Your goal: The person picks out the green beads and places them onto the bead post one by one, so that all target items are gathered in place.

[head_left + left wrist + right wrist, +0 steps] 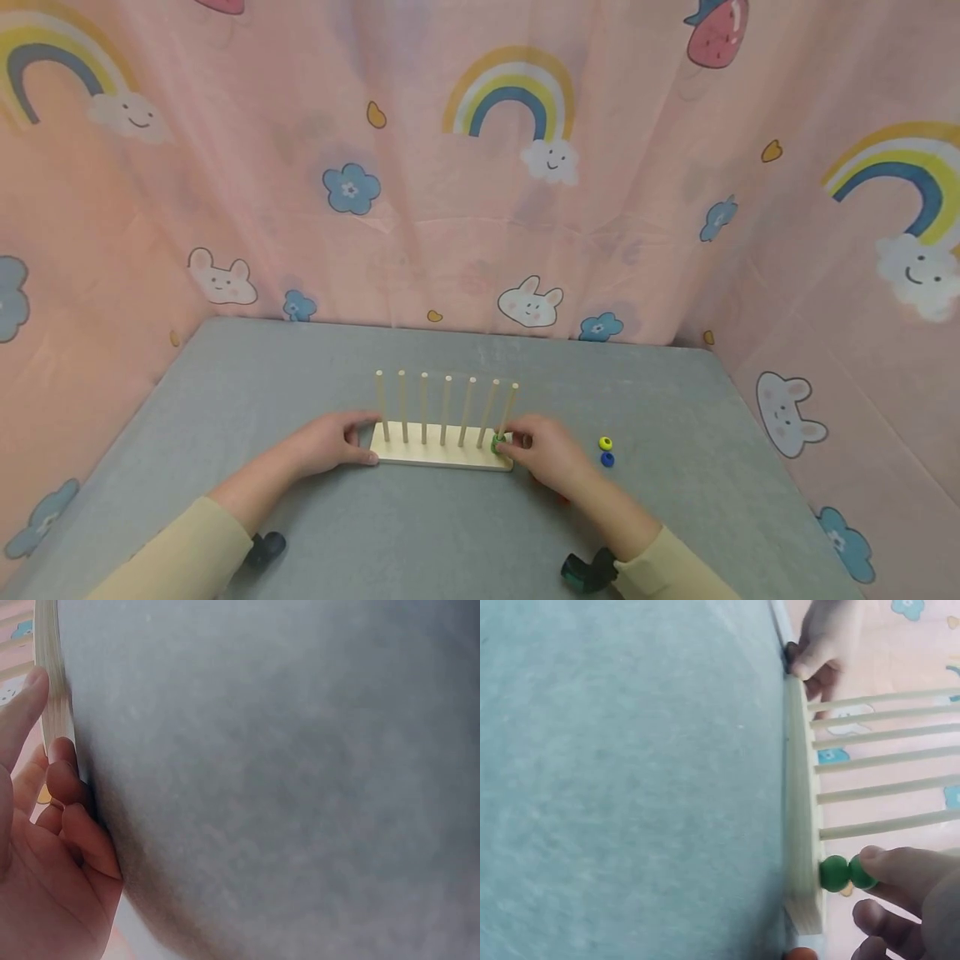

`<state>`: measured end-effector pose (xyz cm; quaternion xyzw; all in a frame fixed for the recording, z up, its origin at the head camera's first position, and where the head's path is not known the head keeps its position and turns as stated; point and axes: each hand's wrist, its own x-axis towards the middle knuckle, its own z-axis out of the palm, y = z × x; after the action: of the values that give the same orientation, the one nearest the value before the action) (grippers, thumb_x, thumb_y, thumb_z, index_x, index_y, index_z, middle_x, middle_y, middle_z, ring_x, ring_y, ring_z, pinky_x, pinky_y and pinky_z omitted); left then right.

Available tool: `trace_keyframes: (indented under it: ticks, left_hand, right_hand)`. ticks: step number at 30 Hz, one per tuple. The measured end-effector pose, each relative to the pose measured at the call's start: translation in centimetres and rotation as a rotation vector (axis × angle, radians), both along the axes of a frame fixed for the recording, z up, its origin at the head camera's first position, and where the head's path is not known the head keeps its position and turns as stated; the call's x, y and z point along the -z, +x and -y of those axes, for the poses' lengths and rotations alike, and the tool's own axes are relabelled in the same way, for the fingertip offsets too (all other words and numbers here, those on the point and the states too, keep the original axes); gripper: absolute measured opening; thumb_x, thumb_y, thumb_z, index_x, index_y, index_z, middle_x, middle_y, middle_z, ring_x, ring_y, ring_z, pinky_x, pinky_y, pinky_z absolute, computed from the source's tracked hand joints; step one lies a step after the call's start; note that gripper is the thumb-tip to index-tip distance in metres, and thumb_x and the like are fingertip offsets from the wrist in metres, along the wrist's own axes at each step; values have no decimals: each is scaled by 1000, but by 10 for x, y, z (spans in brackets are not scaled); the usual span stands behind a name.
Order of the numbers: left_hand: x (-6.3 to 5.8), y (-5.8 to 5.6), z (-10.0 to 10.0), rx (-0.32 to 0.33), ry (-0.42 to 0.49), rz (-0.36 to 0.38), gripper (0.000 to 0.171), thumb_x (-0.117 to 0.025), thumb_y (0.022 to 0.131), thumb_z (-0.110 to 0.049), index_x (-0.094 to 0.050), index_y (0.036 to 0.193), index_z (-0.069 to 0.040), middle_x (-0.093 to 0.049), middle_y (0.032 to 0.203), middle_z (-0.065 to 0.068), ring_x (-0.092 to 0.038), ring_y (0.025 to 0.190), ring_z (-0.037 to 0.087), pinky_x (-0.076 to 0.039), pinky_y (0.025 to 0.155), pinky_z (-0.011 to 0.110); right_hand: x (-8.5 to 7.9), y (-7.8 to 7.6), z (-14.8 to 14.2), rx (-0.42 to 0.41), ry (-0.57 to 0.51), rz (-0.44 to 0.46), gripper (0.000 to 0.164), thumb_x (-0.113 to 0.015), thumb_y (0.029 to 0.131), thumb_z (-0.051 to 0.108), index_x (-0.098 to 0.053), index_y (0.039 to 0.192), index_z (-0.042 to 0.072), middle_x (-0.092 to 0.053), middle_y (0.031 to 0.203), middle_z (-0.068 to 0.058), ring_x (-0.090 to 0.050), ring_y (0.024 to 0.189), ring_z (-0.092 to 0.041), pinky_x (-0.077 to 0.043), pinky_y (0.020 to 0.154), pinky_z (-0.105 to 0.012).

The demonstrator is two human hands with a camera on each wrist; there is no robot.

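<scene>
A pale wooden peg board (442, 455) with a row of several upright pegs lies on the grey table. My left hand (330, 446) grips its left end, thumb at the front corner and fingers behind. At the right-hand peg, my right hand (551, 454) pinches a green bead (863, 872) between thumb and finger. Just below that one, another green bead (834, 874) sits against the base on the same peg. The other pegs carry no beads. In the left wrist view, fingers (64, 780) touch the board's end.
To the right of my right hand lie a yellow bead (605, 443) and a blue bead (607, 459). An orange bead (801, 953) shows near the board's right end, mostly cut off. A pink patterned curtain (420, 250) hangs behind the grey table (337, 533).
</scene>
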<state>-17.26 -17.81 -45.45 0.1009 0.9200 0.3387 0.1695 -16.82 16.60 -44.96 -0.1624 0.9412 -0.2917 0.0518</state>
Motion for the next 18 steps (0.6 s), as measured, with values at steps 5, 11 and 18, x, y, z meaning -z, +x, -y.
trace_keyframes:
  ticks: [5, 11, 18]
  left_hand:
    - [1, 0, 0, 0, -6, -3, 65, -84, 79, -31, -60, 135, -12, -52, 72, 1, -45, 64, 15, -35, 60, 33]
    - [1, 0, 0, 3, 3, -6, 65, -85, 78, -31, -61, 135, -11, -52, 71, 0, -45, 63, 15, -35, 60, 33]
    - [2, 0, 1, 5, 14, -7, 66, -85, 78, -31, -60, 135, -10, -52, 71, 0, -46, 64, 15, -35, 60, 33]
  right_hand:
    - [4, 0, 2, 20, 6, 44, 23, -76, 88, 26, -74, 110, 18, -53, 74, 7, -48, 69, -12, -40, 58, -28]
    - [4, 0, -1, 19, -36, 57, 28, -77, 88, 25, -72, 114, 17, -55, 75, 8, -50, 69, -12, -41, 59, -29]
    - [-5, 1, -14, 48, -6, 87, 27, -76, 89, 26, -73, 116, 23, -56, 79, 9, -50, 71, -13, -42, 58, -31]
